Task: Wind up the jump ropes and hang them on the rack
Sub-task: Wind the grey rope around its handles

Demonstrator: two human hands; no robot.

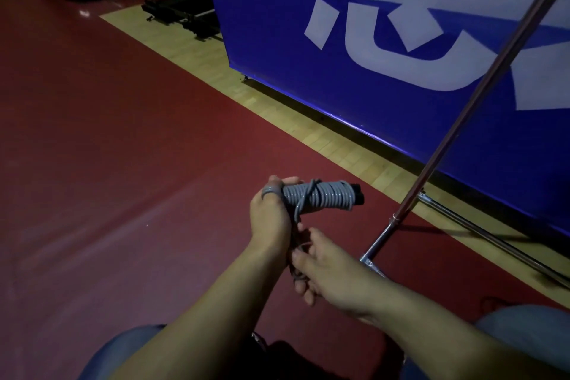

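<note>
Head view: left hand (270, 219) grips the grey jump rope (317, 196), coiled round its black handles, while right hand (320, 268) just below pinches its loose end. Beyond them, a blue banner (401, 95) bears a large white character, cut off, beside the metal rack (431, 160).

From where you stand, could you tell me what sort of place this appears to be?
Probably a sports hall or gym. The red sports flooring is laid over pale wood strips, a large blue padded barrier with white lettering stands alongside, and the hands are winding a grey jump rope.
</note>
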